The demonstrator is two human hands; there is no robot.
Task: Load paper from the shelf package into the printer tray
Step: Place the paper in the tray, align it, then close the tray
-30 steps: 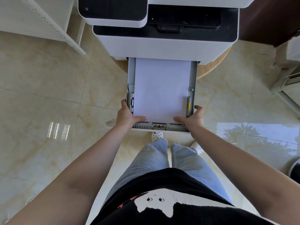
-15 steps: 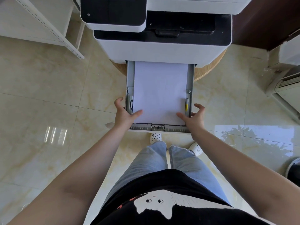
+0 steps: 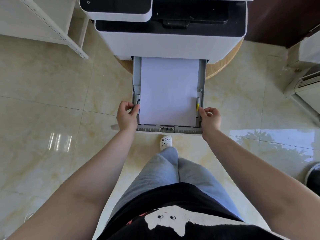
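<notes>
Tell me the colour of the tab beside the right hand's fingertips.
Yellow small plastic tab on the grey paper tray; head view.

Both bare forearms reach forward and converge slightly, wrists roughly level with each other. Left hand [image 3: 127, 116] sits back-up, fingers curled loosely inward, thumb and forefinger tips close together in a pinch at its inner, far side, touching the tray's side guide; whether they actually clamp it cannot be told. Right hand [image 3: 209, 117] mirrors it: back up, fingers curled, forefinger and thumb tips meeting at its inner, far edge, against the guide on that side. Palms face down and inward, neither hand flat. Elbows are wide, and the wrists are straight, not bent.
</notes>
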